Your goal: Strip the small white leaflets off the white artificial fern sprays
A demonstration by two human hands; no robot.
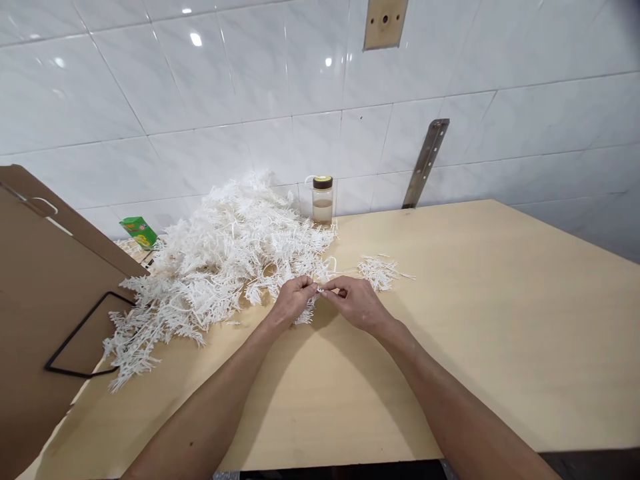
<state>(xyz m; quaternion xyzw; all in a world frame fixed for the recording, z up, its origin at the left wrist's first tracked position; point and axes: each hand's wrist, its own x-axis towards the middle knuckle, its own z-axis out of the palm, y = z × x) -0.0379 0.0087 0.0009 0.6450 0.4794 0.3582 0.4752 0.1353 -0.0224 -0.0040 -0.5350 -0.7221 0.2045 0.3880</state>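
Note:
My left hand (294,298) and my right hand (357,301) meet over the table, both closed in a pinch. Between their fingertips is a small white piece (320,289), seemingly the stem of a white artificial sprig; the fingers hide most of it. White fronds (304,316) show just below my left fingers. Close behind the hands and to the left rises a large tangled pile of white artificial foliage (240,247). One separate white sprig (379,273) lies beyond my right hand, its thin stem pointing left.
A clear jar with a dark lid (323,201) stands behind the pile by the tiled wall. At left are a cardboard box (45,287), a black wire frame (75,333) and a green carton (139,232). A metal bracket (426,163) leans upright at the wooden table's (500,320) back edge.

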